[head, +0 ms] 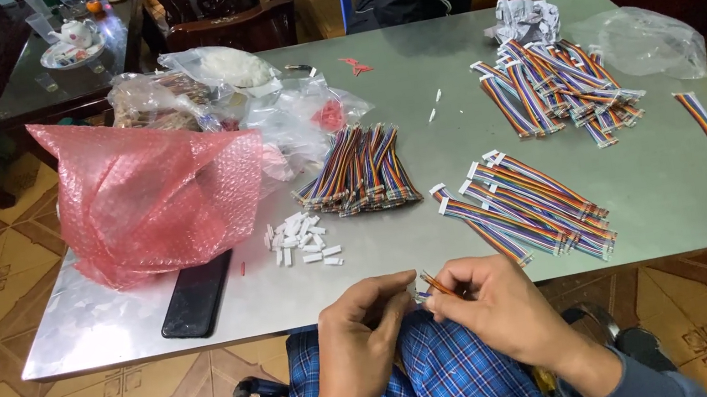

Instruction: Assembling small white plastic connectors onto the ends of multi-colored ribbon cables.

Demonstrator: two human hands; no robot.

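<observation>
Both hands together over the lap, left hand [364, 335] and right hand [489, 313] pinching one rainbow ribbon cable [436, 285] at the near tabletop [95, 327] edge; beyond, a cable pile [525, 207], white connectors [299, 238], black phone [197, 296], pink bubble wrap [150, 195]

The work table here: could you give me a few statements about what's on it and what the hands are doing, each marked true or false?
1. Both hands, left hand and right hand, pinch one small wire piece together. True.
2. The black phone lies on the pink bubble wrap. False: it lies on the table, beside the wrap.
3. The white connectors sit in a loose pile. True.
4. All the ribbon cables are in a single heap. False: several separate heaps.
</observation>
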